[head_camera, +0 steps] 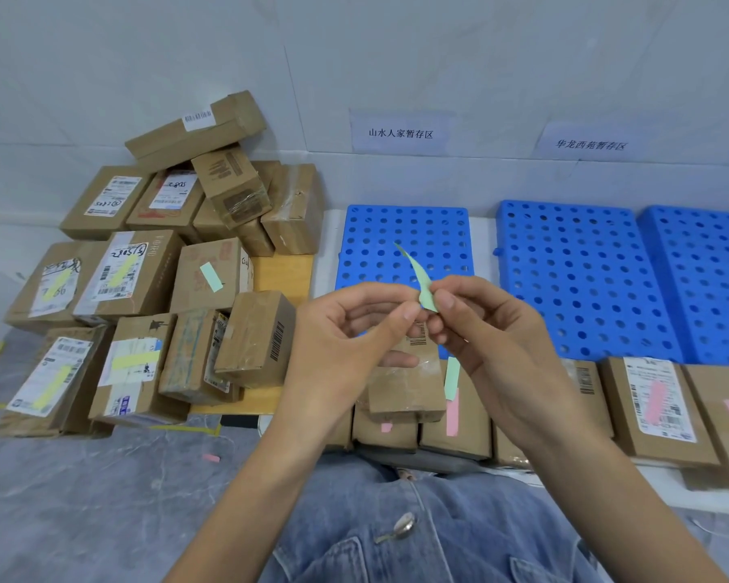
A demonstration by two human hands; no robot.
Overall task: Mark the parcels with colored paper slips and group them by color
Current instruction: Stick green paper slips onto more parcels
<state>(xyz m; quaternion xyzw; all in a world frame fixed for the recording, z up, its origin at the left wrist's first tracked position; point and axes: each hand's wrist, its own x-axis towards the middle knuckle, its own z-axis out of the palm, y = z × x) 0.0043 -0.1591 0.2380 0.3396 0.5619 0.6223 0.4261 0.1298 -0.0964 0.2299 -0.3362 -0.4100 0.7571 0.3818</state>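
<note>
My left hand (346, 342) and my right hand (493, 338) meet in the middle and pinch a pale green paper slip (421, 279) between their fingertips; its free end curls upward. Below the hands lies a small brown parcel (405, 385) with a green slip (452, 378) on its right side. It rests on parcels bearing pink slips (452, 416). To the left is a pile of cardboard parcels (135, 279), some marked with yellow slips (135, 360) and one with a green slip (211, 277).
Three blue perforated pallets (577, 271) lie along the white wall under two paper signs (400, 133). At the right stand parcels with pink slips (655, 401). A loose pink slip (211, 458) lies on the grey floor. My denim-clad lap (417, 532) fills the foreground.
</note>
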